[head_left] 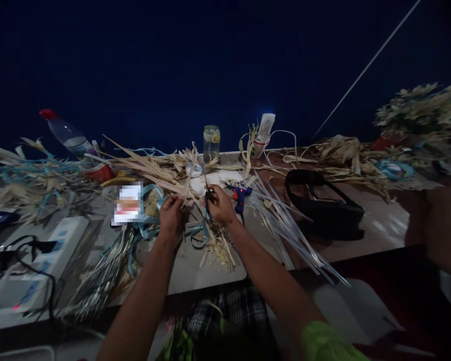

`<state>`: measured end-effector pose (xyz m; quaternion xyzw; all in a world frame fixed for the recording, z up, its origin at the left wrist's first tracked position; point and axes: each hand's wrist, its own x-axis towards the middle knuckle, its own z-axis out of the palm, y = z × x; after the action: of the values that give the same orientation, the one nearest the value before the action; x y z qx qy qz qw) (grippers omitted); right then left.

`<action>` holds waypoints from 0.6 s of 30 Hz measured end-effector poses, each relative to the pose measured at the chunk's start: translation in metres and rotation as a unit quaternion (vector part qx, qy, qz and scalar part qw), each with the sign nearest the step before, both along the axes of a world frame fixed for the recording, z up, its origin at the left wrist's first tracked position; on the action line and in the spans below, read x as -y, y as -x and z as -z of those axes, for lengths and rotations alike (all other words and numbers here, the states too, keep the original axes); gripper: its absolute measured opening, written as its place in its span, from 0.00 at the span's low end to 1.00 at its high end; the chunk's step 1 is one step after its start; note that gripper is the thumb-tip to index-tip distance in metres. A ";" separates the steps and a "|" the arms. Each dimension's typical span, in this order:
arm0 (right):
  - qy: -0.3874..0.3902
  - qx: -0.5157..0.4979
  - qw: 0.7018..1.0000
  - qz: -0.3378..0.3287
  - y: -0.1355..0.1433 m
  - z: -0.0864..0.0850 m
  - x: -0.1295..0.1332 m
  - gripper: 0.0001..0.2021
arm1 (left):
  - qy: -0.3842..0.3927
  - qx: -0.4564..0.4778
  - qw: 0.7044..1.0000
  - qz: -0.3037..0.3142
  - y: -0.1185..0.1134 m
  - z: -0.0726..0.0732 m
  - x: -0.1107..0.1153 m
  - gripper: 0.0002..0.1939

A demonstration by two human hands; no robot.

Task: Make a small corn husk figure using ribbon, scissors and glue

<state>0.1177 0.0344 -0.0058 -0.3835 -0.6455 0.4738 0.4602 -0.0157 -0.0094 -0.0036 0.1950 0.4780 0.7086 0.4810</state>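
Observation:
My left hand (172, 216) is closed, its fingers pinching a pale strip of dried corn husk (190, 175) that stands up from them. Close on its right, my right hand (221, 205) is wrapped round what look like black-handled scissors (208, 195), their thin blade pointing up and away from me beside the husk. Just beyond my right hand lies a blue glue gun (241, 195) with a small red light. Husk scraps (218, 245) and bits of blue ribbon (150, 233) lie below and between my hands.
A glass jar (211, 143) and a cup (261, 143) stand at the back. Clear sticks (285, 220) and a black headband-like object (323, 205) lie right; wire stems (105, 276) and a power strip (56, 260) left. A bottle (69, 138) leans there. Another person's arm (443, 225) shows far right.

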 end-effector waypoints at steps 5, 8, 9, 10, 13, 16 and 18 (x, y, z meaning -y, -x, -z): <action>-0.090 0.200 0.976 -0.018 -0.003 -0.005 0.008 0.16 | -0.011 0.000 0.999 -0.048 0.003 0.001 -0.002 0.16; -0.111 0.264 0.958 -0.023 -0.002 -0.011 0.010 0.16 | -0.011 -0.010 0.999 -0.052 0.004 0.003 -0.002 0.16; -0.117 0.278 0.953 -0.025 -0.001 -0.013 0.011 0.16 | -0.010 -0.014 0.998 -0.053 0.004 0.004 -0.002 0.16; -0.123 0.289 0.949 -0.027 -0.001 -0.014 0.012 0.17 | -0.010 -0.019 0.998 -0.052 0.004 0.005 -0.003 0.15; -0.144 0.315 0.938 -0.025 0.002 -0.015 0.015 0.18 | -0.011 -0.042 0.997 -0.063 0.005 0.008 -0.004 0.14; -0.159 0.332 0.930 -0.026 0.005 -0.013 0.018 0.18 | -0.009 -0.077 0.994 -0.079 0.005 0.009 -0.005 0.14; -0.159 0.341 0.926 -0.029 0.006 -0.011 0.019 0.18 | -0.006 -0.108 0.990 -0.087 0.005 0.009 -0.005 0.13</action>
<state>0.1115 0.0151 0.0055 -0.4249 -0.8412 0.2191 0.2526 -0.0204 -0.0041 -0.0121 0.2314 0.5380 0.7252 0.3620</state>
